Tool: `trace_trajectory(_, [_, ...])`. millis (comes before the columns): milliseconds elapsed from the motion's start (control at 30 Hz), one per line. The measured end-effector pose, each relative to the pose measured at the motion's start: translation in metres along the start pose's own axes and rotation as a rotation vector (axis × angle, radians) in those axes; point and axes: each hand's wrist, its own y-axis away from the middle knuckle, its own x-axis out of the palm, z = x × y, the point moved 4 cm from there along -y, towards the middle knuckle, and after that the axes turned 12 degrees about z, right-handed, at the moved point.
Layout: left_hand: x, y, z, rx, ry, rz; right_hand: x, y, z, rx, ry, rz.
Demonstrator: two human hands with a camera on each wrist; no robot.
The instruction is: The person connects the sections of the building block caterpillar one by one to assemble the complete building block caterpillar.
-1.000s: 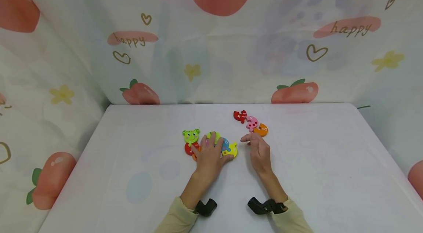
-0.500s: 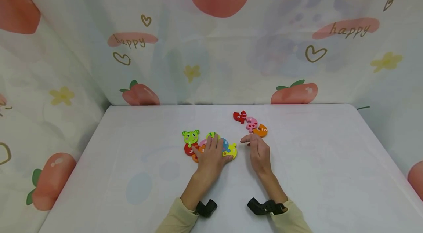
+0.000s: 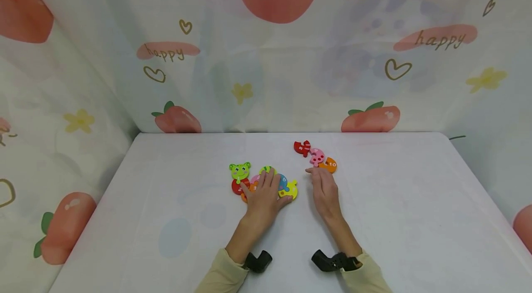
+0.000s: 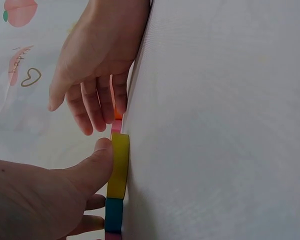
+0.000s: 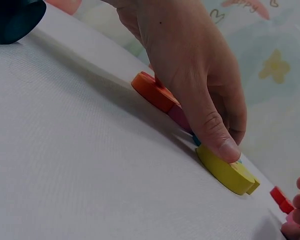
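Note:
My left hand (image 3: 262,200) lies over a joined row of flat numbered puzzle pieces, its fingers extended across them. A green animal-face piece (image 3: 240,171) and a red piece (image 3: 236,187) stick out at its left. On the right, its thumb rests on the yellow piece (image 3: 289,190), beside a blue piece (image 3: 283,181). Part of the row is hidden under the hand. My right hand (image 3: 326,194) hovers with loosely bent fingers near an orange piece marked 10 (image 3: 330,165). That piece touches a pink piece (image 3: 317,157), which adjoins a red piece (image 3: 302,148).
A white-covered table (image 3: 399,219) spreads out around the pieces. Behind its far edge hangs a printed curtain (image 3: 282,76) with fruit and hearts. Each wrist carries a black camera, such as the left wrist camera (image 3: 258,262).
My left fingers have drawn closer together and shifted slightly right, uncovering more of a pink and an orange piece. My right hand has edged slightly away from me, towards the orange piece.

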Motion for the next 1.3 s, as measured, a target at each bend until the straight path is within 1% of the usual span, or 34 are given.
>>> trace_trajectory(200, [0.001, 0.0, 0.0, 0.0, -0.016, -0.001, 0.0, -0.001, -0.004, 0.031, 0.006, 0.006])
trace_trajectory(367, [0.003, 0.001, 0.001, -0.001, -0.029, 0.008, 0.002, -0.002, -0.005, 0.043, 0.061, 0.028])
trace_trajectory(633, [0.001, 0.001, 0.0, 0.014, -0.043, -0.01, 0.003, -0.005, -0.005, 0.036, 0.128, 0.013])
trace_trajectory(767, [0.002, 0.001, 0.001, 0.011, -0.049, -0.001, 0.004, -0.005, -0.006, 0.032, 0.128, 0.011])
trace_trajectory(900, [0.003, 0.001, 0.001, 0.008, -0.051, 0.017, 0.005, -0.005, -0.008, 0.06, 0.141, 0.015])
trace_trajectory(1000, [0.002, 0.0, 0.001, 0.007, -0.05, 0.016, 0.005, -0.006, -0.007, 0.074, 0.15, 0.017])
trace_trajectory(1133, [-0.001, -0.001, 0.001, 0.006, -0.057, -0.001, 0.004, -0.009, -0.006, 0.072, 0.15, 0.024])
trace_trajectory(1300, [0.001, -0.001, 0.002, 0.005, -0.058, 0.007, 0.005, -0.011, -0.008, 0.093, 0.162, 0.044])
